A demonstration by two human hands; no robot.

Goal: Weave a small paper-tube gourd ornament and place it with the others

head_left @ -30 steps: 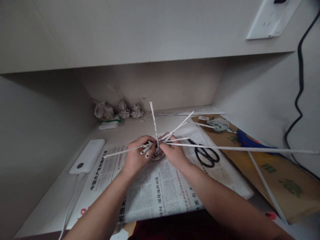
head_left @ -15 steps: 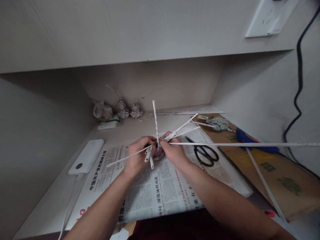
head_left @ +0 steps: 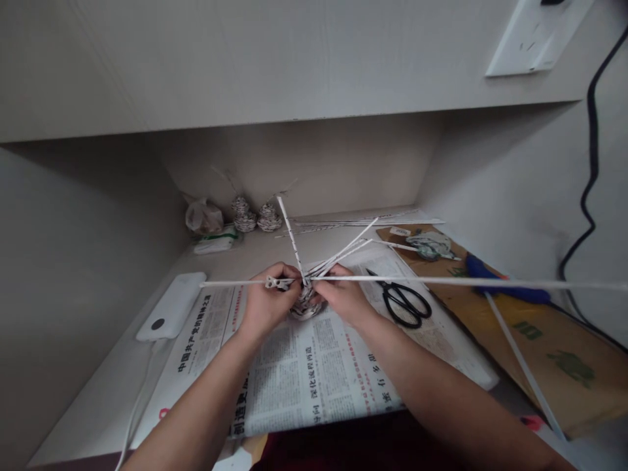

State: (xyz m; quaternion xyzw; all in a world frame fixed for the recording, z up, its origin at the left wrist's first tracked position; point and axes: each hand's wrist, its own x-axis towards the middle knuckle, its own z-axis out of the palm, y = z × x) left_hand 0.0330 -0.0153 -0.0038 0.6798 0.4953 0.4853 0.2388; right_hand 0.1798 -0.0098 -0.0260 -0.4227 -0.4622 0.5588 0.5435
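One woven piece is held just above or on the newspaper, near its middle; which of the two cannot be told. It is gripped from both sides, by the curled fingers of the left hand and by those of the right hand. From its top, paper rods are spread: one is tilted up, one long one is stretched to the right, one is pointed left, and at least two are slanted up to the right. Several short ends are bunched at the left hand; their number cannot be told.

Two woven gourds are set at the back, beside one plastic bag. One pair of scissors is laid right of the hands, and one power bank is placed to the left, with one cable attached.

On the newspaper, "中国共产党的精神之" and "深化流程再造" can be read; the small print is too fine. The cardboard is printed with green marks, and its one white label is too small to be read.
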